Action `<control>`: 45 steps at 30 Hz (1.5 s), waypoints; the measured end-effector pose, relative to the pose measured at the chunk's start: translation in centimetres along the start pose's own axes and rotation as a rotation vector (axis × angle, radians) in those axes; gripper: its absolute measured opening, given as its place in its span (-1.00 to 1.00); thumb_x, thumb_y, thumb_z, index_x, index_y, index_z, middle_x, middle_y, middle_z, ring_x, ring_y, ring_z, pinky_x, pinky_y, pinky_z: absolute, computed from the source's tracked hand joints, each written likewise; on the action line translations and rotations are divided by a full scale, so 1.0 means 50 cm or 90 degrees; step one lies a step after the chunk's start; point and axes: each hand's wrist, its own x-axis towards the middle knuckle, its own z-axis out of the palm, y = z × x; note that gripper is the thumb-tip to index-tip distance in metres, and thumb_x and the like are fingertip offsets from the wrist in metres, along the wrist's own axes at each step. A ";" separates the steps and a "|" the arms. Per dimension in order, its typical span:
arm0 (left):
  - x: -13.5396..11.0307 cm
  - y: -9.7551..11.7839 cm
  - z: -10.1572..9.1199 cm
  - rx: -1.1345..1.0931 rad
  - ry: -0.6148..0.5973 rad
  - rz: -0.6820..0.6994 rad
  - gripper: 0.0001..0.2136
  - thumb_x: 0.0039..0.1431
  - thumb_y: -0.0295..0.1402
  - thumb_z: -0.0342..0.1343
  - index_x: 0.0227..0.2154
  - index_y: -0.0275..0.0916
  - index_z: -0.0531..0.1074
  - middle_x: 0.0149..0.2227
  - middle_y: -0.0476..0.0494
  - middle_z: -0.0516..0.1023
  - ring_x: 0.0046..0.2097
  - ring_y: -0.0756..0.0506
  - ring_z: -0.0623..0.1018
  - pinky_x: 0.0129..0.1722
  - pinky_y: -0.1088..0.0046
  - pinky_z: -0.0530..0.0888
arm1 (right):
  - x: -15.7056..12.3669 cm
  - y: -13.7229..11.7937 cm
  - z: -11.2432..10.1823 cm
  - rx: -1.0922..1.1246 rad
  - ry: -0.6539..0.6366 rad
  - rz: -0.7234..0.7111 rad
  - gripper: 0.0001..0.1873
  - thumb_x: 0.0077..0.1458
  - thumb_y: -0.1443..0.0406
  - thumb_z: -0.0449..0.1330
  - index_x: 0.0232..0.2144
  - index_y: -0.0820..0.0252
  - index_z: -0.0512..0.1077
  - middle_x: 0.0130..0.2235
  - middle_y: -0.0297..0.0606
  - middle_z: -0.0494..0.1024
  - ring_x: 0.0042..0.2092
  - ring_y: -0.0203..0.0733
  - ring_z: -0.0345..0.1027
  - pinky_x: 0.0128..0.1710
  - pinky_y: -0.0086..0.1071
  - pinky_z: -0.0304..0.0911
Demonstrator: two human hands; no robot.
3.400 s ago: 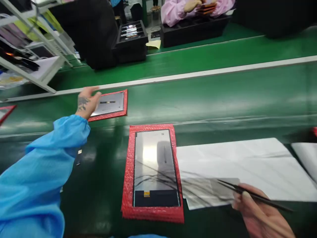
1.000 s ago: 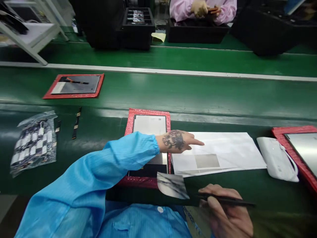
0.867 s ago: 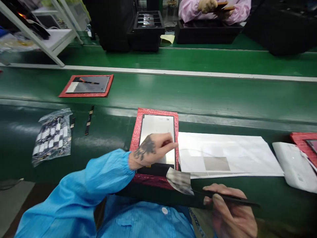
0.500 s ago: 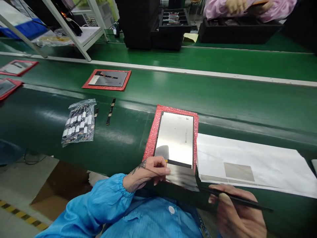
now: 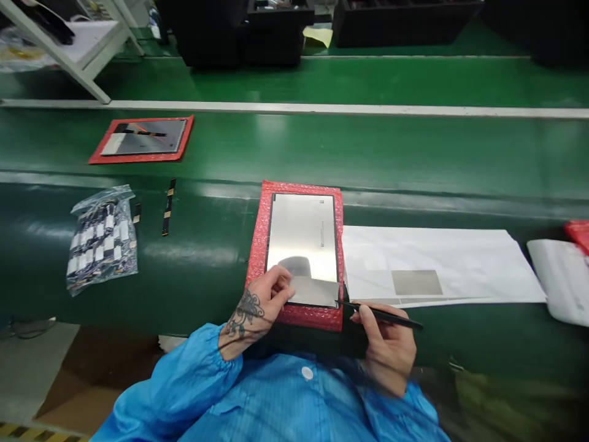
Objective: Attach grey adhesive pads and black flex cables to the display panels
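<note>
My left hand (image 5: 257,304), tattooed on the back, pinches the left end of a thin grey rectangular sheet (image 5: 317,291). The sheet lies over the near end of a silvery display panel (image 5: 301,227). Under the panel is a red bubble-wrap pouch (image 5: 257,245). Black tweezers (image 5: 389,316) are held in my right hand (image 5: 391,347), with their tip at the sheet's right edge; whether they grip it I cannot tell. White paper sheets (image 5: 473,258), bearing another grey rectangle (image 5: 416,282), lie right of the panel.
A clear bag of flex cables (image 5: 103,239) lies on the left of the green bench, a loose flex cable (image 5: 169,207) beside it. Farther back sits another panel in a red pouch (image 5: 184,141). Black bins (image 5: 271,40) stand behind. A white-and-red packet (image 5: 559,276) is far right.
The grey sheet has moved from hanging past the panel's near edge to lying over it. My right hand has brought the tweezers to its right edge. The view has shifted right.
</note>
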 end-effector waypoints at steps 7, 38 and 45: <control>-0.020 -0.023 0.017 0.102 0.068 0.052 -0.64 0.13 -0.31 0.13 0.02 -0.17 0.36 -0.49 0.10 0.46 -0.45 0.02 0.48 -0.37 0.52 0.45 | -0.005 0.013 0.003 0.022 0.004 0.006 -0.69 -0.02 0.05 0.40 -0.37 0.02 0.41 -0.40 -0.27 0.64 -0.41 -0.10 0.57 -0.38 -0.23 0.56; -0.017 -0.013 0.016 0.259 0.044 0.098 -0.70 0.17 -0.36 0.08 -0.02 -0.20 0.38 -0.48 0.10 0.48 -0.52 0.07 0.45 -0.47 0.60 0.44 | -0.005 0.030 -0.003 -0.018 -0.018 -0.050 -0.81 0.08 0.17 0.36 -0.32 0.04 0.42 -0.38 -0.31 0.62 -0.35 -0.12 0.56 -0.36 -0.27 0.54; -0.016 -0.018 0.018 0.270 0.049 0.119 -0.70 0.17 -0.40 0.08 -0.02 -0.19 0.39 -0.48 0.10 0.48 -0.52 0.06 0.46 -0.45 0.59 0.44 | -0.006 0.030 -0.001 -0.019 -0.015 -0.068 -0.82 0.06 0.23 0.35 -0.32 0.08 0.43 -0.38 -0.33 0.64 -0.36 -0.14 0.58 -0.36 -0.29 0.55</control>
